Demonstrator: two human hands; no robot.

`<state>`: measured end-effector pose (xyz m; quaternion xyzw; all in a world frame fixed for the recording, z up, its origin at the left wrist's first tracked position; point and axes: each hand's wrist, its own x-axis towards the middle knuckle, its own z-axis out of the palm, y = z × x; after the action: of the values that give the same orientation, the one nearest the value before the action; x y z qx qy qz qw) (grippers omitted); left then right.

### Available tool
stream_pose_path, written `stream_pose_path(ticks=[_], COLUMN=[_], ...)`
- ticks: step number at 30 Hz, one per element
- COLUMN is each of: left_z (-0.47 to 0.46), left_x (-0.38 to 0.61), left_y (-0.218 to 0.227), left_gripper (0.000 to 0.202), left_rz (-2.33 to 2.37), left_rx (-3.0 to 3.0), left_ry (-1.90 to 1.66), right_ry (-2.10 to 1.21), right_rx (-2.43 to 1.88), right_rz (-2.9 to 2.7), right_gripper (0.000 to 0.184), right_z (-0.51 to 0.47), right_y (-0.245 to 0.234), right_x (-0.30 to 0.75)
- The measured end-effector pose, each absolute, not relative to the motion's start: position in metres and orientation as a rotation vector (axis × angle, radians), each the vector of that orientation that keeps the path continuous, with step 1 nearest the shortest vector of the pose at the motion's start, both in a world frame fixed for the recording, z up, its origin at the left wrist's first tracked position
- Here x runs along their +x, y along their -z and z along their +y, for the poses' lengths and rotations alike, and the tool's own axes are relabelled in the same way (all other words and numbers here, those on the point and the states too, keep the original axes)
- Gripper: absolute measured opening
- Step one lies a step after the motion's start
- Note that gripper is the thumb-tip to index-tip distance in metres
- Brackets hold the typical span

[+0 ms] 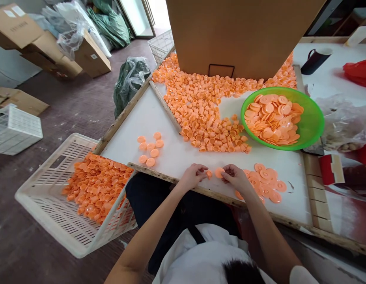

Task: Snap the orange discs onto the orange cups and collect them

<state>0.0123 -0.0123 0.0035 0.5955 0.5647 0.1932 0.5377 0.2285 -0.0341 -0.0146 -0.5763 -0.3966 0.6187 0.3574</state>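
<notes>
Close to the table's front edge, my left hand (195,175) pinches a small orange plastic cup (209,173) between thumb and fingertips. A little to its right, my right hand (234,176) grips a flat orange disc (219,172) by its side. The cup and the disc are near each other with a narrow gap between. Beside my right forearm lies a loose pile of orange discs (266,179). Beyond my hands spreads a large heap of small orange cups (212,130). Several round orange pieces (150,146) lie on the white tabletop to the left.
A green bowl (314,118) of discs stands at the right. The cardboard box (245,35) rises behind the cup heap. Below the table's left edge sits a white crate (49,179) with orange pieces. Wooden strips (165,104) border the work surface. A dark mug (314,61) is far right.
</notes>
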Motion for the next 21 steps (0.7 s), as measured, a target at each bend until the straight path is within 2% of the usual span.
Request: stream_pose_path(ticks=[6,13,21], left_z=[-0.011,-0.004,0.008], left_x=[0.014,0.019,0.026], left_y=[-0.004,0.000,-0.005], left_gripper=[0.021,0.009,0.009], left_rz=[1.317,1.326,1.392], left_rx=[1.150,1.037,1.040], left_ry=[-0.493,-0.460,-0.285], right_ry=[-1.610,-1.583,-1.723], right_rx=[-1.478,-1.677,-1.820], right_rz=[-1.075,-1.311,-1.459], right_gripper=[0.029,0.021,0.017], right_z=[-0.029,-0.017,0.000], right_y=[0.015,0.020,0.003], right_x=[0.203,0.190,0.197])
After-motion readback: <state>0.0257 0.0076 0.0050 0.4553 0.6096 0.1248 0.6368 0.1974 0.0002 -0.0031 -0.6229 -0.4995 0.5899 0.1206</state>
